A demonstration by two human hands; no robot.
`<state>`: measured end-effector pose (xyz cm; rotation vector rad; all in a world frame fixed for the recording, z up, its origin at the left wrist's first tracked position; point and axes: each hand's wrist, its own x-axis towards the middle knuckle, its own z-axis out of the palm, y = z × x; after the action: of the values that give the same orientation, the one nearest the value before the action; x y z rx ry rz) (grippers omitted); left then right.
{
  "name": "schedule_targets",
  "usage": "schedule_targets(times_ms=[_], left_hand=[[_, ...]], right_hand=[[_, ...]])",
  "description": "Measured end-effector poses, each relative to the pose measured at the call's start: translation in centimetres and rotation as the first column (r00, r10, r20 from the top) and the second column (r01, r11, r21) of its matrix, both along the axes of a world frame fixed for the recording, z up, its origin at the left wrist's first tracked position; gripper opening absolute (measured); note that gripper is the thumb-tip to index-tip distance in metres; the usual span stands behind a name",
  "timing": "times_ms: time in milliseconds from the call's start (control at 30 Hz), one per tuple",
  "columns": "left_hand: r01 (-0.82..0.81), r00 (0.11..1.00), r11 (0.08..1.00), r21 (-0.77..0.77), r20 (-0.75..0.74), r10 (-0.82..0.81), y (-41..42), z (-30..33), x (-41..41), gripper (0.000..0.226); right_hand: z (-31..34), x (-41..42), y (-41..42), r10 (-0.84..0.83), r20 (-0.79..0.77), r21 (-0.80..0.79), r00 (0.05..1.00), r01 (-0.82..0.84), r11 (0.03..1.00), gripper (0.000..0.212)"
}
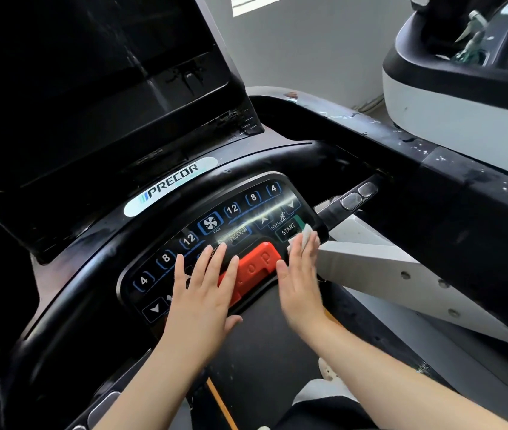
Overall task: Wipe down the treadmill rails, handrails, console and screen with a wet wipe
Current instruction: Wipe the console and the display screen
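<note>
Wipe: small white crumpled wet wipe (305, 235) lies on the right end of the keypad, beside the START key, sticking out past the right hand's fingertips.
Right hand: right hand (300, 274) lies flat with straight fingers close together, pressing the wipe down onto the panel; its image is slightly blurred.
Left hand: left hand (204, 290) rests palm down with fingers spread and straight, over the left half of the keypad and the left edge of the stop button, holding nothing.
Stop button: wide red plastic stop button (259, 262) sits at the panel's lower middle, between the two hands.
Keypad: glossy black curved console keypad (237, 212) carries numbered keys 4, 8, 12 on each side, a FAN key and a PROGRAM label.
Badge: oval silver PRECOR badge (170, 186) sits just above the keypad.
Screen: large dark tilted screen (91, 72) rises behind the badge, streaked.
Handrail: thick black right handrail (432, 162) runs off to the right, speckled with pale flecks.
Neighbour: white-and-black neighbouring machine (451, 97) stands beyond that rail.
</note>
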<state>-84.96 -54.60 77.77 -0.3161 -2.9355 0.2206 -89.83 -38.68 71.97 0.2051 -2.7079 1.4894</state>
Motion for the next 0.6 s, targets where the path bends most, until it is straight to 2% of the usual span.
schedule_targets(times_ms=[67, 200, 267, 367, 433, 533, 600], left_hand=[[-0.026, 1.0, 1.0, 0.004, -0.004, 0.026, -0.3, 0.1, 0.4, 0.109], [-0.07, 0.998, 0.998, 0.009, -0.009, 0.07, -0.9, -0.1, 1.4, 0.111], [-0.085, 0.996, 0.996, 0.016, -0.011, 0.085, -1.1, -0.2, 1.8, 0.113], [-0.12, 0.992, 0.992, 0.043, -0.021, 0.121, -1.1, -0.3, 2.5, 0.114], [-0.145, 0.989, 0.988, 0.052, -0.022, 0.146, -1.2, -0.4, 2.9, 0.117], [-0.199, 0.979, 0.978, 0.07, -0.024, 0.201, -1.3, -0.5, 3.4, 0.118], [-0.235, 0.971, 0.968, 0.09, -0.03, 0.238, -1.3, -0.6, 3.7, 0.118]], right_hand=[[-0.2, -2.2, 1.5, 0.057, -0.065, 0.261, 0.996, -0.038, 0.965, 0.072], [1.4, -4.0, 2.1, 0.303, -0.12, 0.384, 0.945, -0.237, 0.892, 0.076], [0.6, -3.6, 3.4, 0.425, -0.157, 0.516, 0.891, -0.293, 0.805, 0.07], [-0.5, -4.0, 6.9, 0.527, -0.207, 0.71, 0.824, -0.244, 0.66, 0.053], [0.8, -5.7, 7.2, 0.556, -0.185, 0.753, 0.81, -0.247, 0.61, 0.051], [3.8, -8.1, 4.0, 0.562, -0.191, 0.713, 0.805, -0.28, 0.643, 0.067], [4.6, -8.4, 2.0, 0.618, -0.168, 0.71, 0.768, -0.341, 0.616, 0.073]])
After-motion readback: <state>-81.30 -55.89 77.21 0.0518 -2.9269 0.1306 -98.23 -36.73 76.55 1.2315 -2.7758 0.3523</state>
